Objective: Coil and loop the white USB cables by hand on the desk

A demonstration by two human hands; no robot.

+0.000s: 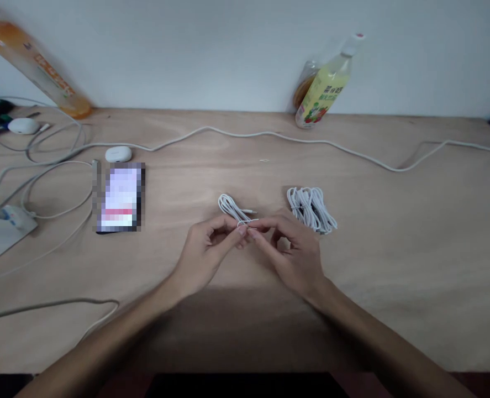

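A small coiled white cable (230,207) shows just beyond my fingertips, one of its ends pointing right. My left hand (207,249) is closed at the near end of this coil, thumb and finger pinched together. Against it, my right hand (292,249) pinches a thin white tie (251,221) that loops at the cable. The fingertips of both hands meet and hide part of the tie and the coil. Just beyond my right hand lies a bundle of folded white cables (309,207), bound around the middle.
A phone (120,199) and a white earbud case (119,153) lie to the left, among loose cables. One long white cable (269,134) runs across the back. An orange drink bottle (41,72) and a yellow-green bottle (325,85) stand by the wall.
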